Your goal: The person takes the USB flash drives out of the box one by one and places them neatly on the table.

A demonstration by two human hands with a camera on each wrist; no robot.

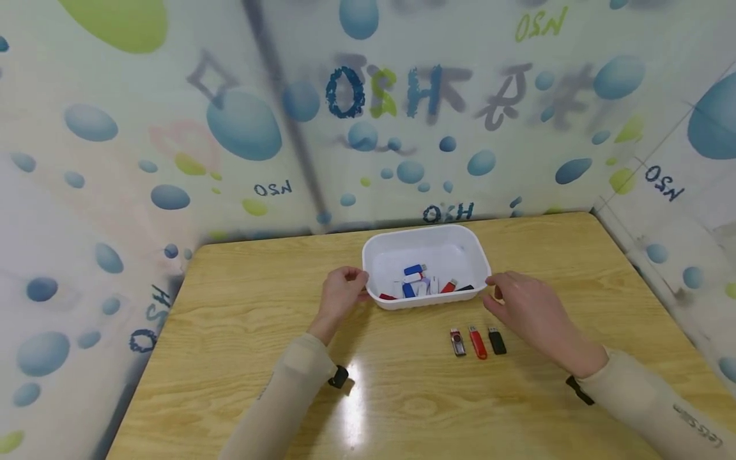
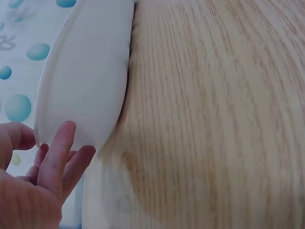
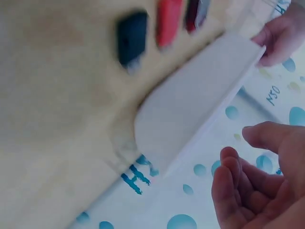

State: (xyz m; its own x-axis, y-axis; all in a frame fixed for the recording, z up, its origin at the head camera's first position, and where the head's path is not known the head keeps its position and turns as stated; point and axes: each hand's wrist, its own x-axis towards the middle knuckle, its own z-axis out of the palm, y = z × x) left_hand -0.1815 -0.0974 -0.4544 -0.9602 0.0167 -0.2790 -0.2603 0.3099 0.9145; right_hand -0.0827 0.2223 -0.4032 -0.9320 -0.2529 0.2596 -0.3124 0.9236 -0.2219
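Note:
A white plastic tray [image 1: 428, 304] stands on the table, with several USB flash drives [image 1: 414, 269] in blue, white, red and black gathered toward its near side. My left hand [image 1: 339, 295] pinches the tray's left end; in the left wrist view the thumb is at the rim and the fingers lie against the outer wall. Near the right front corner hovers my right hand [image 1: 526, 310], loosely curled and holding nothing, and a gap to the tray shows in the right wrist view. In front of the tray lie a red-and-silver swivel USB drive [image 1: 457, 342], a red one [image 1: 478, 343] and a black one [image 1: 497, 341].
The wooden table [image 1: 241, 306] backs onto a wall covering [image 1: 391, 172] printed with blue and green drops. The tray sits close to the table's back edge. Light glares off the tabletop between the forearms.

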